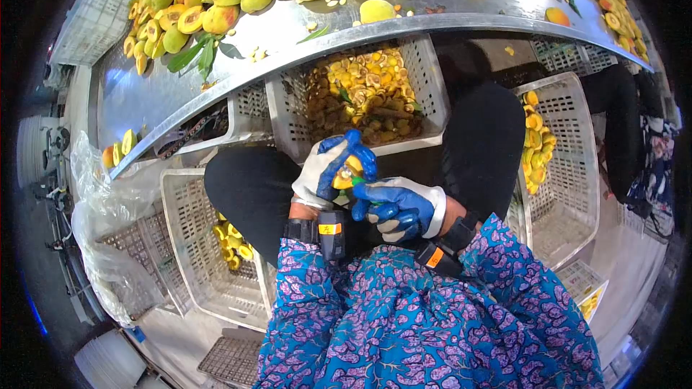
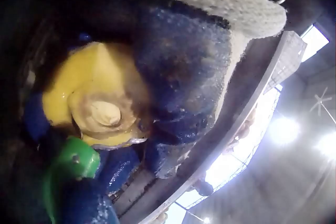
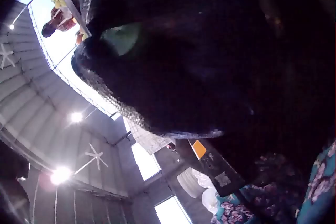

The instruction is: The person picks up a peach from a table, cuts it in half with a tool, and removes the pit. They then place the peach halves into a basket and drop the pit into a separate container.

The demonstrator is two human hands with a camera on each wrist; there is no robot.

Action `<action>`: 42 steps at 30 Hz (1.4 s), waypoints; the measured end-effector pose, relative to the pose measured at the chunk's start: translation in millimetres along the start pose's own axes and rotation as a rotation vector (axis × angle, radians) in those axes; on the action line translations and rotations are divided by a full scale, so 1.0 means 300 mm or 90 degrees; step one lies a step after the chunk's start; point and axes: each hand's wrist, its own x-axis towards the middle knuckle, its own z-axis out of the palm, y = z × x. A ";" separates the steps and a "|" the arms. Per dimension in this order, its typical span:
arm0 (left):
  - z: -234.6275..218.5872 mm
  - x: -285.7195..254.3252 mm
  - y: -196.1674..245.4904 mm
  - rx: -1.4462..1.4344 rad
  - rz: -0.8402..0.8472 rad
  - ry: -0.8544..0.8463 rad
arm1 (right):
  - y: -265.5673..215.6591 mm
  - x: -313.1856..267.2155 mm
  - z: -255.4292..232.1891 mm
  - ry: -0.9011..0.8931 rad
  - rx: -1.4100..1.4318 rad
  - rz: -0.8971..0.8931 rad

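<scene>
- Peaches (image 1: 220, 19), whole and halved, are heaped toward the left end of the metal counter (image 1: 137, 101); another heap lies by its right end.
- Below the near edge, about midway along, a plastic crate (image 1: 288, 112) holds yellow and brown scraps (image 1: 367, 79).
- Right hand (image 1: 404, 205): fingers curled round a green tool (image 2: 79, 158), which meets the lower rim of the fruit; its working end is hidden.
- Left hand (image 1: 328, 169): fingers wrapped round one peach half, cut face bared, over the person's lap, in front of the crate.
- That peach half (image 2: 102, 71) has its cut pit (image 2: 106, 112) in the flesh. Pitting seems to be the step in hand, with the pit not yet out.
- Smallest is the pale kernel inside the pit. The next move calls for a steady left grip and a shallow turn of the tool round the shell, sparing flesh and fingers.
</scene>
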 end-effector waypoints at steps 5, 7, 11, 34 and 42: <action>0.089 -0.029 0.037 -0.106 0.126 0.098 | 0.008 0.015 0.025 -0.039 0.109 -0.054; 0.065 -0.020 0.014 -0.118 0.122 0.085 | 0.008 0.015 0.044 -0.030 0.100 -0.067; 0.029 -0.015 0.016 -0.067 -0.017 0.008 | 0.004 0.011 0.034 0.106 -0.266 -0.049; 0.057 0.048 0.145 -0.368 0.206 0.202 | -0.134 0.050 -0.059 0.682 -0.745 -0.496; -0.370 -0.443 0.414 0.092 0.573 0.533 | -0.137 0.004 -0.091 0.753 -1.030 -0.079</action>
